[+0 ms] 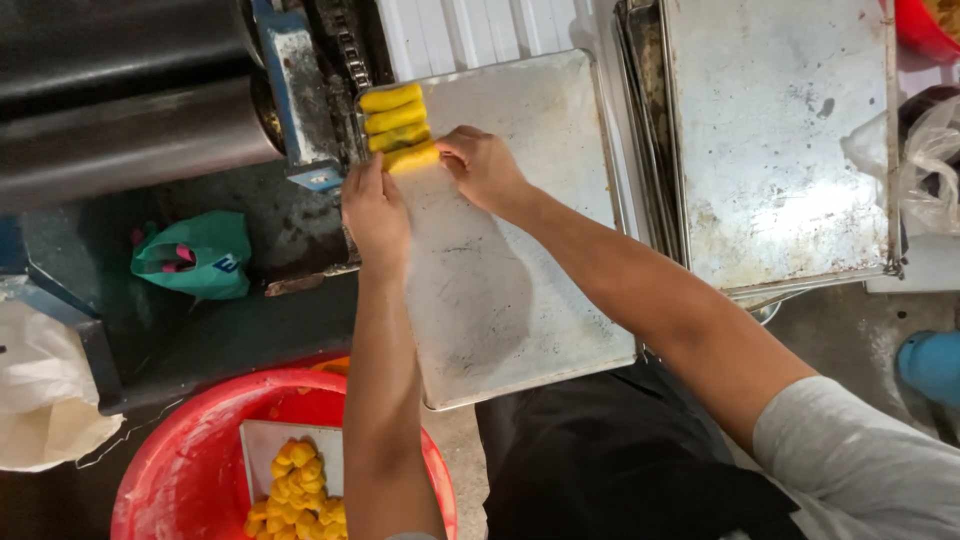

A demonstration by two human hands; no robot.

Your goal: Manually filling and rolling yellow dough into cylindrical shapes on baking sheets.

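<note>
Yellow dough roll [412,157] going down on metal tray [500,300], far-left corner, right against row of three rolls [394,118] already sitting there. Left hand [376,212] and right hand [482,167] both pinching its ends, fingers curled lightly on dough, not clenched. Red tub [190,470] with more yellow pieces [297,490] waiting below tray's near edge; roller machine [130,110] off tray's left side; stacked trays [780,140] to its right. Looks like best bet: keeping roll parallel to others, snug, pressing gently so shape isn't squashing.
</note>
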